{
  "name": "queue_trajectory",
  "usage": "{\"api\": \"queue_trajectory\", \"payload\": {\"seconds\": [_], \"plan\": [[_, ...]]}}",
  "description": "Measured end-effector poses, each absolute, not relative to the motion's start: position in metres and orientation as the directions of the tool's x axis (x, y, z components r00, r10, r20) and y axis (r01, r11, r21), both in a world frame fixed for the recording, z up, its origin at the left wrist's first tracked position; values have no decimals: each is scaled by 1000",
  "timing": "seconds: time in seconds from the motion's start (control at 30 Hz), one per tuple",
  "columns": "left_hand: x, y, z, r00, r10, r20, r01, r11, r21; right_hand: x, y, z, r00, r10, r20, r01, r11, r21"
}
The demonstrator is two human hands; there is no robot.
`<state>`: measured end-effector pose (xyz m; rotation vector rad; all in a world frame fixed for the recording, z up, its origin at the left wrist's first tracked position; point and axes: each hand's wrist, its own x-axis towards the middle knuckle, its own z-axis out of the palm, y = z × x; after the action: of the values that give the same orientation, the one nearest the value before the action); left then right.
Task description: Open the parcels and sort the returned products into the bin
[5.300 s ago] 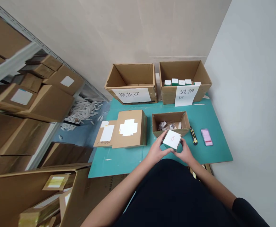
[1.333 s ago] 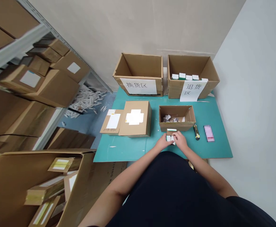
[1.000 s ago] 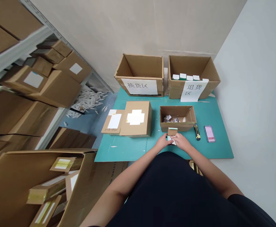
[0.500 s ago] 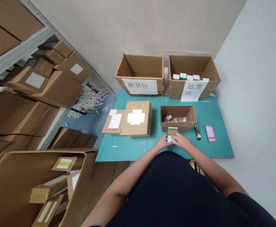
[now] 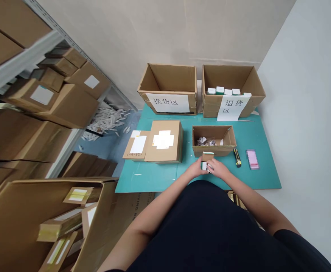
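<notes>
The left hand (image 5: pixel 195 169) and right hand (image 5: pixel 216 168) hold the small white-and-green box (image 5: pixel 207 160) between them, fingers clenched on its sides; its long axis points forward, just short of the open cardboard carton (image 5: pixel 213 150), right hand slightly nearer

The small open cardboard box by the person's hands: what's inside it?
The small cardboard box holds crumpled white paper and a crinkled brownish wrapper. Its near wall hides the part closest to the person, so anything there cannot be seen.
</notes>
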<state>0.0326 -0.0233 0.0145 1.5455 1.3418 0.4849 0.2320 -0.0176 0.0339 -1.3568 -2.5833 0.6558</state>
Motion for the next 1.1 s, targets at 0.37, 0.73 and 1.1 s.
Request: {"api": "queue_trajectory", "payload": {"seconds": [0.37,0.73,1.1], "plan": [[46,-27,27,164,905,-391,581,231,780,242,-18,36,-370,924,-95,646,182,-741],[25,-29,17,167,875,-454,302,393,868,254,-27,34,-370,929,-11,753,293,-589],[22,-25,11,87,931,-354,318,311,896,245,-17,66,-646,754,-117,758,615,-217]]}}
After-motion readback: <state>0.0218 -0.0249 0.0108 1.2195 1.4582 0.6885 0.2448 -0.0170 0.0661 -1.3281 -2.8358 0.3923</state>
